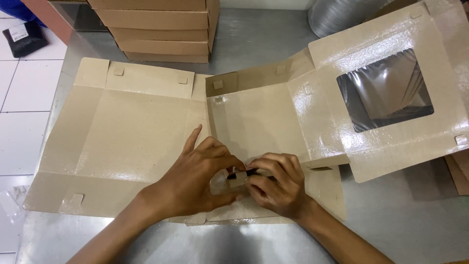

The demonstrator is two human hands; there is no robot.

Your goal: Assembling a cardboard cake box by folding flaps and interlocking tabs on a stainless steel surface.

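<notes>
Head view, counter: A steel counter (273, 44) carries a flattened cardboard box blank (132, 132), spread glossy side up, and a second, partly raised box (264, 122) just right of it.

Head view, hands: The left hand (195, 178) and right hand (276, 186) meet at the near edge of the raised box, fingertips almost touching one another.

Head view, fingers: Fingers of both hands are curled shut and pinch a small cardboard tab (239, 178) at the front wall; a dark slit or shadow shows between them, though what it is cannot be told for sure.

Head view, the key relation: The tab lies directly between the two hands, its long axis running left to right along the box's near edge. Both hands are on it, the right thumb and forefinger over its right end, the left fingers (222, 156) over its left end.

Head view, lid: A windowed lid panel (391, 127) with a clear film pane stands open to the right, well apart from the hands.

Head view, background: A stack of folded boxes (161, 29) sits at the far edge of the counter, behind the flat blank; white floor tiles (19, 98) show at left.
</notes>
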